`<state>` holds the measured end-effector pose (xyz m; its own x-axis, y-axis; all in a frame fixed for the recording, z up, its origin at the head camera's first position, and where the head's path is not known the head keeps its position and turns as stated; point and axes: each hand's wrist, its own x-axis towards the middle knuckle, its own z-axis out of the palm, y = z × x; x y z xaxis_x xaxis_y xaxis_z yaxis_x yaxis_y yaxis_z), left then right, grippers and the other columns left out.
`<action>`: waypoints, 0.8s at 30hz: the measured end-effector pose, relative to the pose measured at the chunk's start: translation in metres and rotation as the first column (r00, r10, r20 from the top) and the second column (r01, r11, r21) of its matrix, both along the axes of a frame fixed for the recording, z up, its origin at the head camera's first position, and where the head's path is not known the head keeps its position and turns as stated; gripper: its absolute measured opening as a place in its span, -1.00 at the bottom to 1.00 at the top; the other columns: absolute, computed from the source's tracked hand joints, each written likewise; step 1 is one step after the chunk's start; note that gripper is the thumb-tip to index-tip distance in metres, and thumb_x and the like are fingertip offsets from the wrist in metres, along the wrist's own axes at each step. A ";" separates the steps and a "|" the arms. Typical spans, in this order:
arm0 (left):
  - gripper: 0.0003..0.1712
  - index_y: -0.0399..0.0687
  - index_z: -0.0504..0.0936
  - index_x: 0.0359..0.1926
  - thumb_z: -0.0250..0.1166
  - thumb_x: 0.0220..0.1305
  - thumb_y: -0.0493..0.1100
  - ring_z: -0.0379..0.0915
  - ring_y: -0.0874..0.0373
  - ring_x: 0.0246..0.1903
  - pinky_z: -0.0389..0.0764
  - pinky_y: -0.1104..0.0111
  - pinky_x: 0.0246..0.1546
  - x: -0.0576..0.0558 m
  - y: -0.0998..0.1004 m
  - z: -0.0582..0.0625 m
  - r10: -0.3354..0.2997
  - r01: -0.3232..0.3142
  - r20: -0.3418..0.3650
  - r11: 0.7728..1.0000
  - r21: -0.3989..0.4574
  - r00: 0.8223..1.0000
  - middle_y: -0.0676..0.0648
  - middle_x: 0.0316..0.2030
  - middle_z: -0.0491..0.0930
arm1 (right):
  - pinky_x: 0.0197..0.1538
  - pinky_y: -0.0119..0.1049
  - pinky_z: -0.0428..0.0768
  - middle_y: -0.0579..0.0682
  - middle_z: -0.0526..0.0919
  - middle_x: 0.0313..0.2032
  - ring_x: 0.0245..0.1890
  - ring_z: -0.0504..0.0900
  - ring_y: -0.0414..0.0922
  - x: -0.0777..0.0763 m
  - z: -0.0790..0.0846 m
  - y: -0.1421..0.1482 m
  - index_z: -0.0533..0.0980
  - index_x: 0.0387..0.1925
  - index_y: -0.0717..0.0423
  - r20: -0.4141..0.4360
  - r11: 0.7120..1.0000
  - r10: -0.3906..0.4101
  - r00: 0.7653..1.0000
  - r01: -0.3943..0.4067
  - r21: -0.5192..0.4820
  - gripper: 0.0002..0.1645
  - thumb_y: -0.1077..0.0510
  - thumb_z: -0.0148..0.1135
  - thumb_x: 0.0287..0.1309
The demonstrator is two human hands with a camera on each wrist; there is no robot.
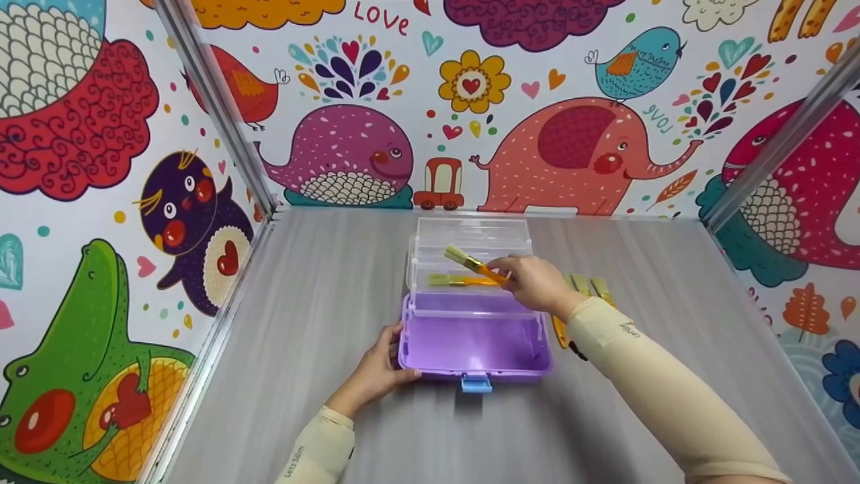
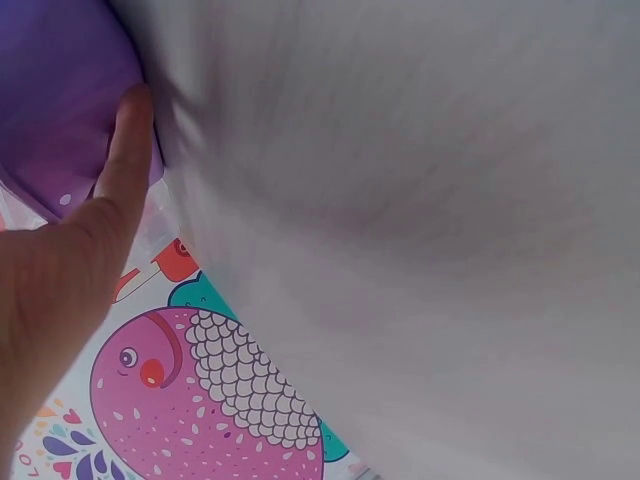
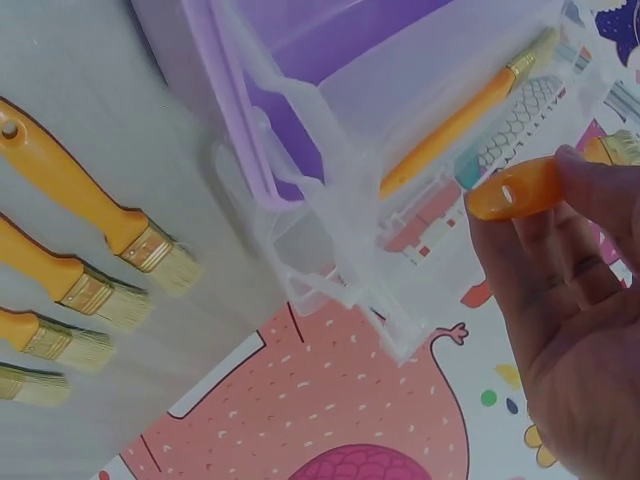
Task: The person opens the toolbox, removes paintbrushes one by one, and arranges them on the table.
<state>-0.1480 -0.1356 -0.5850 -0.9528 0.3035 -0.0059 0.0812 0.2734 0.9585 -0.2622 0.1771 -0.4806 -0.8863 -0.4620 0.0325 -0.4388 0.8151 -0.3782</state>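
Observation:
A purple storage box (image 1: 463,346) stands open on the table, its clear plastic trays (image 1: 474,234) raised behind it. My left hand (image 1: 376,366) grips its front left corner, thumb at the front rim and fingers along the side. Over the trays, my right hand (image 1: 541,286) pinches a paintbrush (image 1: 476,265) by its orange handle, the pale bristles pointing away to the left. Another paintbrush (image 3: 450,130) lies lengthwise in one of the trays. The purple bottom compartment holds nothing. A light blue latch (image 1: 476,384) hangs down at the box's front.
Several more orange-handled brushes (image 3: 75,190) lie side by side on the table right of the box, partly hidden by the right arm in the head view. Walls with cartoon animals (image 1: 349,154) enclose the grey table (image 1: 302,269) at the back and sides.

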 end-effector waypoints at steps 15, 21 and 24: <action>0.00 -0.29 0.12 0.41 0.52 0.04 -0.31 0.37 -0.35 0.22 0.46 0.01 0.21 0.000 -0.003 -0.002 -0.006 0.006 -0.009 0.999 -0.033 1.000 -0.46 0.27 0.30 | -0.20 -0.15 0.72 0.10 0.62 -0.08 -0.17 0.63 0.04 0.001 0.005 0.063 0.54 0.20 0.13 0.286 0.953 -0.059 0.957 0.139 -0.269 -0.47 0.44 0.14 0.21; 0.00 -0.28 0.14 0.40 0.54 0.03 -0.26 0.37 -0.35 0.22 0.44 -0.01 0.22 0.000 -0.004 -0.003 -0.010 0.010 -0.014 0.998 -0.058 1.000 -0.45 0.26 0.31 | -0.18 -0.11 0.72 0.17 0.59 -0.04 -0.14 0.61 0.12 0.002 0.001 0.091 0.49 0.26 0.16 0.355 0.940 -0.083 0.931 0.191 -0.281 -0.47 0.41 0.14 0.26; 0.00 -0.28 0.13 0.40 0.53 0.04 -0.26 0.37 -0.36 0.21 0.44 -0.01 0.22 -0.001 -0.004 -0.004 -0.008 0.007 -0.014 0.998 -0.066 1.000 -0.45 0.26 0.31 | -0.15 -0.07 0.72 0.20 0.58 -0.03 -0.14 0.60 0.13 0.004 -0.001 0.106 0.47 0.27 0.18 0.355 0.938 -0.100 0.930 0.207 -0.278 -0.48 0.40 0.15 0.27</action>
<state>-0.1485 -0.1392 -0.5886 -0.9506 0.3102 -0.0125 0.0970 0.3351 0.9372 -0.2582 0.2829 -0.4814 -0.9295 -0.3338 -0.1568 -0.1237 0.6829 -0.7200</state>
